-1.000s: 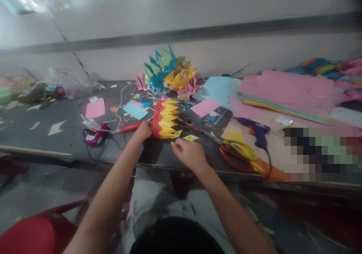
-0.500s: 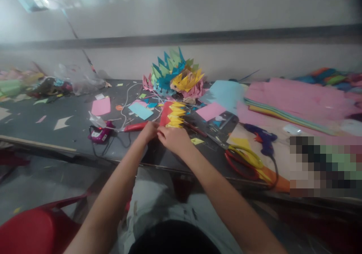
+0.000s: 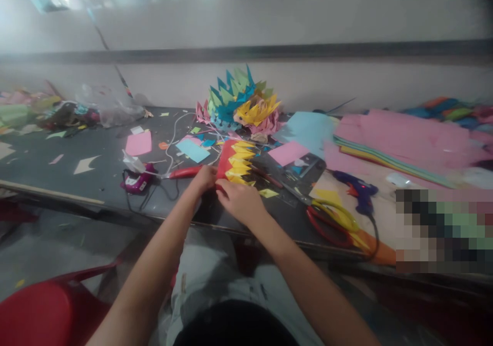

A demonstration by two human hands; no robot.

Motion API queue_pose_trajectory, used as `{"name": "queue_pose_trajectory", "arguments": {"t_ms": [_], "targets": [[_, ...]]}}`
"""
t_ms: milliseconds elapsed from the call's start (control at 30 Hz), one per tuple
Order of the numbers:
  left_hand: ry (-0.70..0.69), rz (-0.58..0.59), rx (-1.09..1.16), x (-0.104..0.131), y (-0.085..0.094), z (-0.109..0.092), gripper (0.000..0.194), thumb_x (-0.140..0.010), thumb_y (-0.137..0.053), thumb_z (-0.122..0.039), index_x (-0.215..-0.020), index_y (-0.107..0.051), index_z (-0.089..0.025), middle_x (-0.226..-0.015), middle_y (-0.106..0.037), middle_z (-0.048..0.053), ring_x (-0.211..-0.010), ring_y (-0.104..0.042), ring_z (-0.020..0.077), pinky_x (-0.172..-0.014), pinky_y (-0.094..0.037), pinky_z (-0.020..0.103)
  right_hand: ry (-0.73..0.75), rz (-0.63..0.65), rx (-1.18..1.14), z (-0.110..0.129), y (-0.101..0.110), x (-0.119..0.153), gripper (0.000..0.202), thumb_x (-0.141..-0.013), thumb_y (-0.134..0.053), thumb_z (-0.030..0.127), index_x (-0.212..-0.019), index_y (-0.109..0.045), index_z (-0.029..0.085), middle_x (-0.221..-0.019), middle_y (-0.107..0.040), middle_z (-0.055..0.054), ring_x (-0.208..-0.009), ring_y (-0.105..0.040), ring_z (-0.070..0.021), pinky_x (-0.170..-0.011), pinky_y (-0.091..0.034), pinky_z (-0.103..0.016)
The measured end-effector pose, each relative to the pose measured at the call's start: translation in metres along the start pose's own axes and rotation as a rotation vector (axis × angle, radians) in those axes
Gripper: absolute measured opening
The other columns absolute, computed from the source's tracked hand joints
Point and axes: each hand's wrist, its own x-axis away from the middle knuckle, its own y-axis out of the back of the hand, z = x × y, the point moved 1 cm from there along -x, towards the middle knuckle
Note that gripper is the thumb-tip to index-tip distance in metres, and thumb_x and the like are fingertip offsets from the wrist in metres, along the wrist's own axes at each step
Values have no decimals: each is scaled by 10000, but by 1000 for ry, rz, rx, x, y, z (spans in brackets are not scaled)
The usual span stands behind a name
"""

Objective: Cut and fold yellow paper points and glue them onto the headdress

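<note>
A red paper strip (image 3: 226, 160) edged with a row of folded yellow paper points lies over the dark table in front of me. My left hand (image 3: 207, 177) pinches its near left edge. At its near end, the fingers of my right hand (image 3: 241, 199) are closed on the same strip. Just left of my left hand lies a red-handled tool (image 3: 186, 172); its tip reaches toward a purple power strip (image 3: 136, 181). A loose yellow paper scrap (image 3: 268, 193) rests right of my right hand.
Yellow-and-red-handled scissors (image 3: 333, 223) and a dark blue glue gun (image 3: 358, 188) lie to the right. Behind them spread pink paper sheets (image 3: 408, 135). A spiky paper figure (image 3: 239, 104) stands at the back. White cord (image 3: 171, 133) and paper scraps cover the middle; a red chair (image 3: 42, 310) is lower left.
My right hand has slid slightly toward me along the strip, so more of its red part and yellow points shows. My left hand stays at the left edge.
</note>
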Motion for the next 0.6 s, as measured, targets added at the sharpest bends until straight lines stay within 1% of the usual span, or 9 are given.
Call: {"name": "queue_pose_trajectory", "arguments": {"t_ms": [67,133,233,300,367,433,533,600], "targets": [[4,-5,-4,1,0,-1,191,-537,-577,-77,-677,-707,-79,-645,-693,29,-654,-620,185,-582,-490,229,12,-88,-66,-1,-5,8,298,-887,-386,330,-1107,-571,252,-933,-693,-30,-785,-638,-167,-610,-390,-233],[9,-6,-6,2,0,-1,220,-541,-562,-62,-702,-711,-84,-671,-705,38,-670,-629,190,-601,-498,241,20,-216,-160,-6,-10,17,292,-869,-424,314,-1095,-595,245,-951,-698,-21,-773,-642,-149,-623,-399,-224],[23,-10,-6,1,-1,0,242,-545,-550,-51,-720,-713,-83,-699,-714,51,-688,-639,202,-618,-507,260,-1,-382,-289,-16,-19,31,243,-855,-452,279,-981,-650,217,-831,-710,-15,-675,-631,-117,-627,-405,-204],[35,-21,-8,1,-2,1,232,-548,-558,-56,-719,-712,-82,-705,-716,58,-696,-643,215,-625,-512,273,-59,-440,-373,-25,-24,40,225,-851,-462,276,-918,-663,202,-726,-692,-10,-599,-603,-104,-604,-401,-196],[40,-29,-10,1,-3,2,224,-554,-573,-62,-727,-714,-86,-709,-718,57,-722,-646,226,-644,-515,280,-156,-459,-475,-34,-29,48,223,-842,-473,295,-878,-663,184,-647,-653,-10,-552,-566,-101,-573,-388,-197],[42,-33,-9,0,-3,2,217,-564,-587,-68,-738,-715,-91,-715,-720,54,-757,-648,232,-671,-516,281,-238,-449,-561,-40,-33,53,234,-832,-479,318,-854,-658,169,-579,-594,-4,-519,-524,-104,-551,-372,-206],[49,-39,-12,1,-2,2,206,-573,-606,-76,-750,-712,-92,-724,-722,52,-782,-649,234,-703,-517,288,-287,-431,-629,-43,-35,56,249,-823,-474,338,-835,-648,160,-533,-516,13,-496,-474,-103,-537,-350,-217],[56,-43,-19,2,-2,0,207,-576,-610,-77,-756,-713,-91,-727,-723,53,-781,-650,237,-706,-518,293,-303,-416,-668,-44,-36,55,249,-817,-476,345,-834,-644,162,-533,-492,20,-490,-453,-99,-533,-340,-219]]}}
